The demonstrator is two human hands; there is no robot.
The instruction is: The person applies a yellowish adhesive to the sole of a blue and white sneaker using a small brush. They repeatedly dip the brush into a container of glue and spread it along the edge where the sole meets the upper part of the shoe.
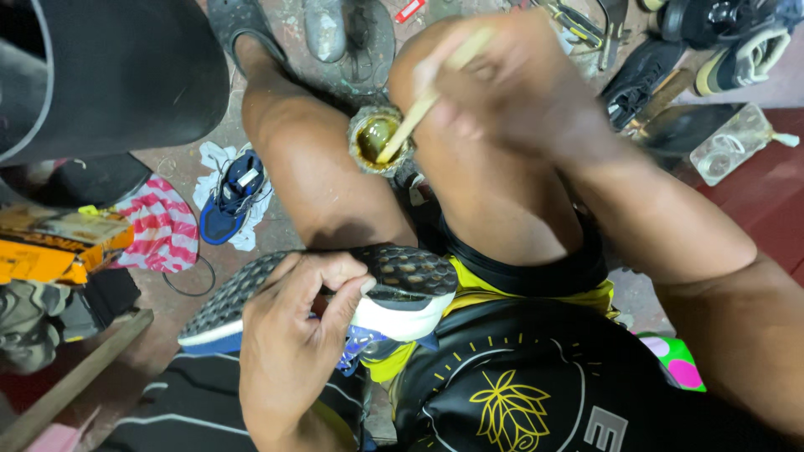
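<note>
While the left hand (289,351) clamps the shoe (335,293) sole-up on the lap, the right hand (502,92) pinches a stick (414,113) dipped in the glue tin (377,138) between the knees, which a careless stir could tip onto the floor (280,238).

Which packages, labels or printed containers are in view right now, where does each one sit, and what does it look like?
Cardboard box: far left on the floor, flat, orange and yellow with dark print.
Clear plastic container: upper right on the floor, lying tilted, see-through.
Small red tag: top edge, on the floor, narrow, red and white.
Glue tin: between the knees, round, open, amber liquid, stick dipped in by the right hand.
</note>
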